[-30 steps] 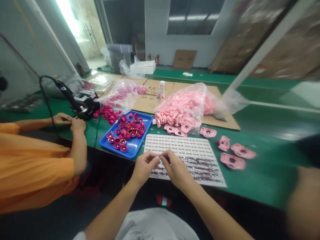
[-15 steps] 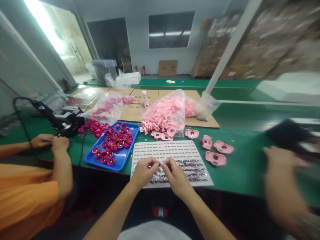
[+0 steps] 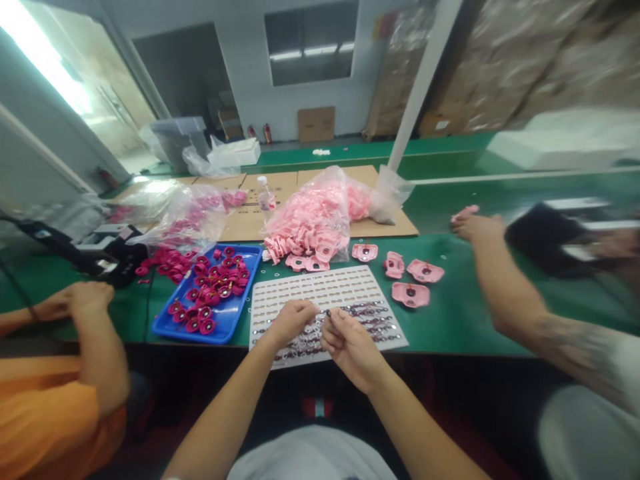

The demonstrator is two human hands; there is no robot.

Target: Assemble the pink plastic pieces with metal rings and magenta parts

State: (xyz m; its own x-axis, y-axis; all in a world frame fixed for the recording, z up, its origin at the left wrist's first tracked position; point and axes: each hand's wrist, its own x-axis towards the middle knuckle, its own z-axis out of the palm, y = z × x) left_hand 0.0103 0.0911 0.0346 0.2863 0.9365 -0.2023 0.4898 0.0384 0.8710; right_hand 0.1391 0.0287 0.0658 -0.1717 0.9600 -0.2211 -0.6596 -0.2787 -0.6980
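Above a white board (image 3: 325, 283) my two hands are close together, fingertips a little apart. My right hand (image 3: 350, 341) is closed, its thumb and forefinger pinching a small dark part (image 3: 328, 313). With thumb and fingers pressed together, my left hand (image 3: 294, 321) hovers over the board; anything in its pinch is too small to name. The board carries rows of small slots; the nearer rows hold dark strip-like parts (image 3: 384, 320). Small white ring-like pieces (image 3: 304, 343) lie on the board below my hands.
Left of the board is a blue tray (image 3: 165, 325) of magenta parts (image 3: 223, 280). Behind it are a bag of pink parts (image 3: 315, 213) and a bottle (image 3: 266, 197). Pink shells (image 3: 411, 294) lie to the right. Co-workers' arms (image 3: 505, 280) flank me, near black devices (image 3: 545, 237).
My fingertips have drawn slightly apart, and the dark part shows at my right fingertips. The right co-worker's hand has moved to the back of the table with a pink piece. The view has shifted.
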